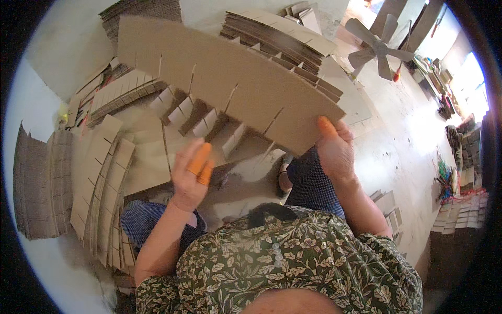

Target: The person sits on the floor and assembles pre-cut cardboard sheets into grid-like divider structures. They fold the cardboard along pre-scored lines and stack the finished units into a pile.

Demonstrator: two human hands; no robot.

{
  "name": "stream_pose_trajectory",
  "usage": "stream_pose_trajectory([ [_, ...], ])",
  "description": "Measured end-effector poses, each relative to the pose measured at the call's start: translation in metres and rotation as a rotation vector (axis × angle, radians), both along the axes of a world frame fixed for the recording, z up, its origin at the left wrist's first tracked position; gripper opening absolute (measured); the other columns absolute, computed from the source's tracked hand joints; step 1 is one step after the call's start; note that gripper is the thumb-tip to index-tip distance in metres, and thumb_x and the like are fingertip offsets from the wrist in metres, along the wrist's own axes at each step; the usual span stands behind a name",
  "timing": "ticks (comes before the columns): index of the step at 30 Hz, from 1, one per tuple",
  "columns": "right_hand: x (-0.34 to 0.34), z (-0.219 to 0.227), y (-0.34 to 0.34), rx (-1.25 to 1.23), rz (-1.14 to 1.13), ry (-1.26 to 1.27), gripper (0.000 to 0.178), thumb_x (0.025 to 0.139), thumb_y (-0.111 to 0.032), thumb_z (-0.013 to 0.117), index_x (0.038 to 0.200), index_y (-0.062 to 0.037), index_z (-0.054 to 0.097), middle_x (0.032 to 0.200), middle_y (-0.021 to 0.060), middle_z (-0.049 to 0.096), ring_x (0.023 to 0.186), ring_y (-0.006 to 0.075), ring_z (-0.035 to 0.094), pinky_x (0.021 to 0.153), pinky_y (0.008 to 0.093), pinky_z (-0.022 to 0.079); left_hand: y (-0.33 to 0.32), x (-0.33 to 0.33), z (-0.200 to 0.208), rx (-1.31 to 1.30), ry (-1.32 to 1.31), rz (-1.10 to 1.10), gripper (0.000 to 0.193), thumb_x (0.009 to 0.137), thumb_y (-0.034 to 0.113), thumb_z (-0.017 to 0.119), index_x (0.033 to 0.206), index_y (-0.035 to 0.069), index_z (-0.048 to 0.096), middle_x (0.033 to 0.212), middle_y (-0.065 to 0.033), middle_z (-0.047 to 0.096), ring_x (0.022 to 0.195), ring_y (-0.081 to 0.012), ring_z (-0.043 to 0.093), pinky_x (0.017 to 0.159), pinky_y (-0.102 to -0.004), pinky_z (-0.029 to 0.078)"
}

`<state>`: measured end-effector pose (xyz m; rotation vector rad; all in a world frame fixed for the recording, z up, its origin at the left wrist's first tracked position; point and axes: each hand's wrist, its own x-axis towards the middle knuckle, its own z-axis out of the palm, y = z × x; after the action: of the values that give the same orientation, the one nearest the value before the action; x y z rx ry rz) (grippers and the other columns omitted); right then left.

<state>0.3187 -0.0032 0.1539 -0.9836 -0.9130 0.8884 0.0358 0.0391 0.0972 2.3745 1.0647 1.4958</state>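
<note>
My right hand [337, 152] grips the right end of a long brown cardboard strip [219, 73], its thumb in an orange finger cover on the near face. Slits run up from the strip's lower edge. Below that edge stand several short cardboard cross pieces [205, 123]; whether they are joined to the strip I cannot tell. My left hand [192, 175] is slightly blurred, its fingers apart, two with orange covers. It is close below the cross pieces and nothing shows in it. Under it lies a flat cardboard sheet [144, 157].
Stacks of slotted cardboard strips lie at the left [102, 193] and far side [277, 34]. A darker cardboard stack [42, 183] leans by the left wall. A fan [380, 48] stands at the far right. More bundled cardboard [460, 214] is along the right side.
</note>
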Motion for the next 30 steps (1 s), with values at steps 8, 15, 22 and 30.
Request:
stream_pose_trajectory([
  [8, 0.019, -0.04, -0.026, 0.185, -0.318, -0.894, 0.012, 0.086, 0.0, 0.06, 0.098, 0.0021, 0.064, 0.075, 0.0085, 0.065, 0.067, 0.0088, 0.056, 0.059, 0.0227, 0.044, 0.016, -0.014, -0.023, -0.141, -0.119, 0.025, 0.022, 0.085, -0.002, 0.06, 0.106, -0.002, 0.063, 0.1, -0.0142, 0.064, 0.088, -0.0249, 0.063, 0.079, -0.0288, 0.048],
  [15, 0.013, -0.048, -0.015, 0.269, -0.298, -0.751, 0.014, 0.083, 0.001, 0.064, 0.096, 0.0012, 0.065, 0.071, 0.0131, 0.064, 0.059, 0.0121, 0.058, 0.056, 0.0237, 0.045, 0.02, -0.015, -0.029, -0.145, -0.092, 0.041, 0.02, 0.084, -0.003, 0.061, 0.104, -0.002, 0.064, 0.093, -0.0142, 0.065, 0.078, -0.0222, 0.063, 0.07, -0.0283, 0.049],
  [22, 0.014, -0.031, -0.022, 0.186, -0.274, -0.771, 0.01, 0.085, -0.001, 0.062, 0.094, 0.0013, 0.066, 0.067, 0.0101, 0.061, 0.057, 0.0128, 0.055, 0.054, 0.0257, 0.044, 0.029, -0.024, -0.04, -0.172, -0.156, 0.078, 0.021, 0.084, -0.003, 0.061, 0.105, -0.002, 0.064, 0.09, -0.0135, 0.065, 0.075, -0.0203, 0.062, 0.068, -0.0279, 0.049],
  [30, 0.017, -0.021, -0.034, 0.122, -0.221, -0.849, 0.01, 0.087, -0.003, 0.061, 0.095, 0.001, 0.065, 0.069, 0.0125, 0.064, 0.061, 0.0101, 0.059, 0.056, 0.0252, 0.046, 0.032, -0.03, -0.034, -0.274, -0.172, 0.118, 0.022, 0.091, 0.004, 0.056, 0.112, 0.001, 0.063, 0.098, -0.0076, 0.066, 0.085, -0.0148, 0.063, 0.075, -0.0287, 0.052],
])
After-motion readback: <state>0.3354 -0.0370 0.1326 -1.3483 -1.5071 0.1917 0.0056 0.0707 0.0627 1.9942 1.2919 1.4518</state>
